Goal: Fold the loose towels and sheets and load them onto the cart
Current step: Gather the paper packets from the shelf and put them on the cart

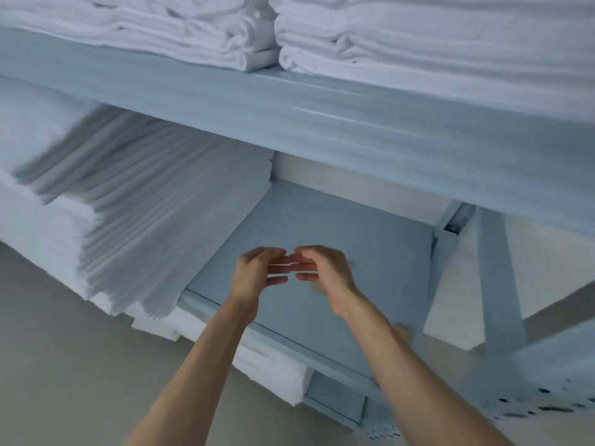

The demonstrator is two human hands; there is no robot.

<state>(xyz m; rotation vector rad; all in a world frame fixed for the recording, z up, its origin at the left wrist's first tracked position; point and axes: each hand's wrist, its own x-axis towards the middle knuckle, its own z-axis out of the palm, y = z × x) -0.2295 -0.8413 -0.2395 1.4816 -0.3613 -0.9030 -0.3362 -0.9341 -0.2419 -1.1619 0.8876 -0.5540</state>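
Both arms reach in. Left hand [257, 272] & right hand [325, 273] hang close together over the bare shelf [338, 239], fingers loosely curled, half open, tips nearly touching, w/ nothing held. Beside them, left, sits a tall sheet stack [135, 226]. Up top, folded towels [418, 59] fill the cart. Looks like a gap between loads. Next job, prob: fetch another loose piece & fold it.

Words: none can be read.
Numbers: none can be read.
Labels or signs: none show on the shelves or cloths.
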